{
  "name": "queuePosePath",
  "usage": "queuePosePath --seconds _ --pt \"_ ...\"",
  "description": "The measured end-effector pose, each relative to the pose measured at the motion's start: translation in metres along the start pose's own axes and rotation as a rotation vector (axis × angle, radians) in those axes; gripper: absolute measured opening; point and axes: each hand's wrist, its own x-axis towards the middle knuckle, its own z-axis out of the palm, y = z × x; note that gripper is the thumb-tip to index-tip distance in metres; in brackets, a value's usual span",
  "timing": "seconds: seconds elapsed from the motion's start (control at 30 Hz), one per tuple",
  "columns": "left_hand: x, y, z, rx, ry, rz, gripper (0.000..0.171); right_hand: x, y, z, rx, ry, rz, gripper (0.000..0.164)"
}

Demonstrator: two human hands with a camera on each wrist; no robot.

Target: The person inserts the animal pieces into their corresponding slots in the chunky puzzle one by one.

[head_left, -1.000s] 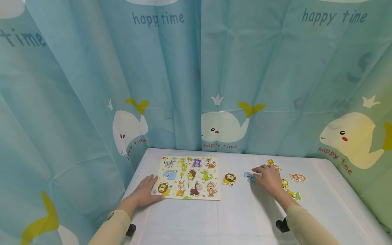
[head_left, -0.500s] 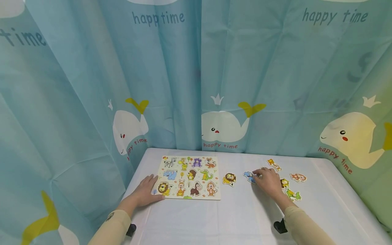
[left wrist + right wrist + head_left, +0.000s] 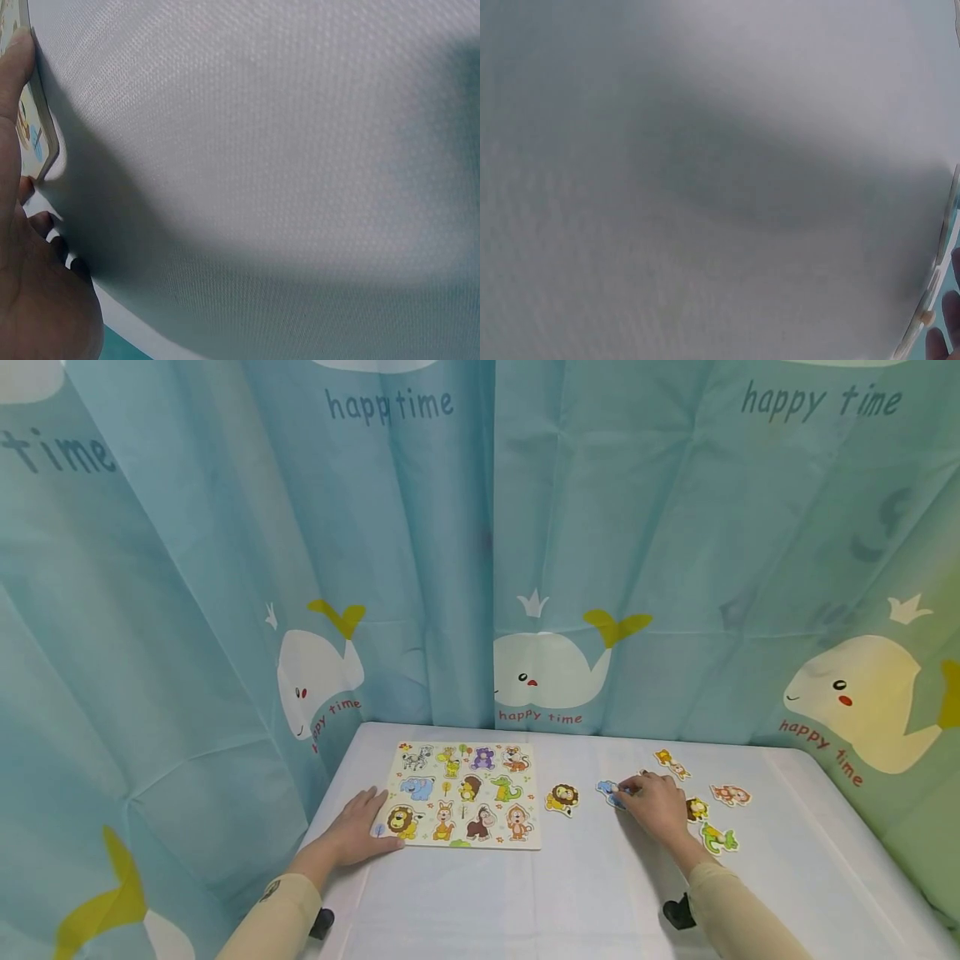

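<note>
Head view: left hand [image 3: 356,831] spread, resting on left side of puzzle board [image 3: 460,842], thumb over its near left corner. Right hand [image 3: 656,806] has thumb and fingers drawn together, pinching blue elephant piece [image 3: 609,792] at its right side; piece is on or just above the white surface [image 3: 480,902], can't tell. Lion piece [image 3: 562,798] lies between board and elephant, touching neither. Right of the hand: yellow-and-dark piece [image 3: 697,810], crocodile piece [image 3: 718,837] nearer the person, monkey piece [image 3: 731,794] farthest right. Orange piece [image 3: 672,763] beyond the hand. Only this view gives whole board, both hands, and blue whale-print curtain [image 3: 420,527].

Left wrist view: same left hand at left edge, thumb on board, other fingertips by and past its corner. Shows the board's side thickness, which head view barely gives; most of the board is cut off.

Right wrist view: mostly blurred, shadowed cloth. Fingertips [image 3: 951,311] at lower right, grip can't be told here. Beside them thin pale edges [image 3: 922,304] and a small tan knob [image 3: 928,318], not made out in head view; which piece, can't tell.
</note>
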Motion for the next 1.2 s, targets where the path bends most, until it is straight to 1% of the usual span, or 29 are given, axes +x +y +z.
queuePosePath --seconds 0.4,0.63,1.2 --pt "-0.0008 0.001 -0.0001 0.004 0.008 0.005 0.109 0.0013 -0.0021 0.0026 0.018 0.002 0.02 0.023" --pt "-0.0009 0.001 -0.0001 0.005 0.007 0.004 0.108 0.0024 -0.0023 0.0039 0.007 0.013 0.011 0.021" --pt "-0.0002 0.0 0.0 0.001 0.011 0.016 0.109 0.0062 -0.0002 0.0045 -0.008 0.008 -0.016 0.021"
